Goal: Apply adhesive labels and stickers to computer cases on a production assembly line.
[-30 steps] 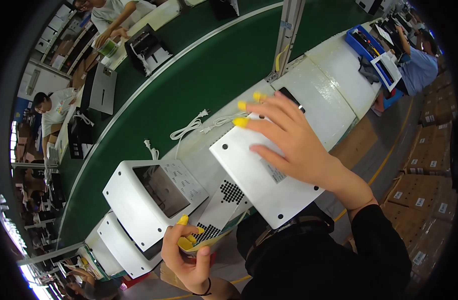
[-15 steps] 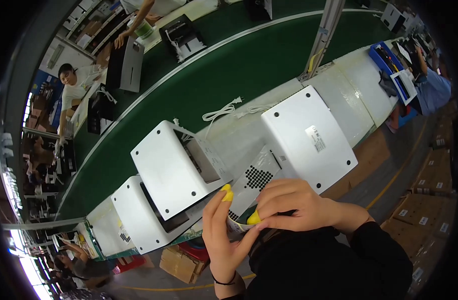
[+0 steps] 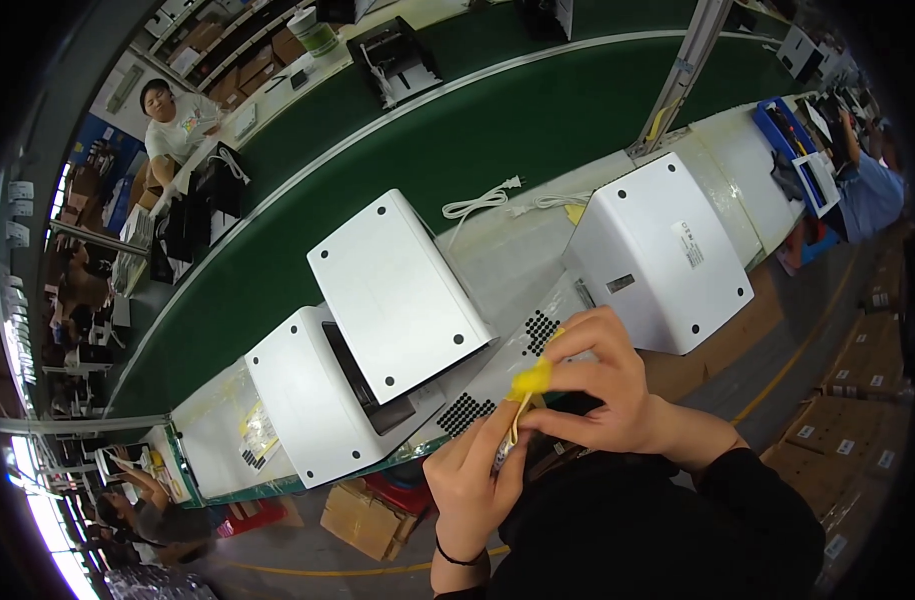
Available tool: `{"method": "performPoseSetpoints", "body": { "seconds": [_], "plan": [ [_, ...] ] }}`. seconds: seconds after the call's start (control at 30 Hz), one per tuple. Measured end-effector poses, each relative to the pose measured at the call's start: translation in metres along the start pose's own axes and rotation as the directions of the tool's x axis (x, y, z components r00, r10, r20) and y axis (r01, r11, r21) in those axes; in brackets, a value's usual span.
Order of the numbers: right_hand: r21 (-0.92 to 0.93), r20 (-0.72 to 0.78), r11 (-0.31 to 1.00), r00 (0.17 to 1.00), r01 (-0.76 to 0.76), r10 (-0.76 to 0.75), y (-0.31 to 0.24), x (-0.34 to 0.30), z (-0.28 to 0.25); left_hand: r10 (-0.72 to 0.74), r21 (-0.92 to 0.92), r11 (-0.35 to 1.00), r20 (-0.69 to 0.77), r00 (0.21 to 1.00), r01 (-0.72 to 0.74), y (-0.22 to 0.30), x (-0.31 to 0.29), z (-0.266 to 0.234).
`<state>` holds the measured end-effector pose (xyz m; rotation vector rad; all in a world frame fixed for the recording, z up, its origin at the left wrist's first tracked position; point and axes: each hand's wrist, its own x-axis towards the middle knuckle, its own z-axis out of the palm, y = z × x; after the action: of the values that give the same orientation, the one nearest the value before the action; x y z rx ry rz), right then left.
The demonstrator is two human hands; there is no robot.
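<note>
My left hand and my right hand meet low in front of me, fingers pinched close together. Between them is a small pale, yellow-edged strip, partly covered by the fingers. Yellow finger covers show where the fingertips meet. Just beyond my hands lies a clear sheet with rows of round black dots. Three white machine housings stand around it with small dark feet upward: a left one, a middle one resting partly over it, and a right one bearing a label.
White power cables lie behind the housings. A green conveyor curves beyond, with a metal post beside it. Another person is across it. A blue toolbox sits far right, and cardboard boxes are on the floor.
My hands have come together and my left fingers, stretched up before, are now bent in a pinch. The housings appear higher and further right. A dark panel across the conveyor has left its place.
</note>
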<state>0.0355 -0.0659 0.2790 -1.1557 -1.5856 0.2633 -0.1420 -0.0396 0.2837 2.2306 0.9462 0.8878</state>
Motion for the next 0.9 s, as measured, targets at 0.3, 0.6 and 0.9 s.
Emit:
{"method": "performPoseSetpoints", "body": {
  "seconds": [0.3, 0.6, 0.9],
  "plan": [
    [0.08, -0.089, 0.996, 0.996, 0.03, -0.023, -0.019, -0.002, 0.047, 0.078, 0.396, 0.915, 0.008, 0.997, -0.075, -0.018, -0.012, -0.017],
    [0.078, -0.009, 0.967, 0.97, -0.242, 0.243, -0.028, -0.001, 0.062, 0.192, 0.632, 0.76, 0.003, 0.981, -0.151, -0.039, -0.015, -0.017],
    [0.077, 0.202, 0.926, 0.916, -0.369, 0.347, -0.02, 0.002, 0.053, 0.17, 0.699, 0.688, 0.105, 0.98, -0.194, -0.045, -0.015, -0.014]
  ]
}}
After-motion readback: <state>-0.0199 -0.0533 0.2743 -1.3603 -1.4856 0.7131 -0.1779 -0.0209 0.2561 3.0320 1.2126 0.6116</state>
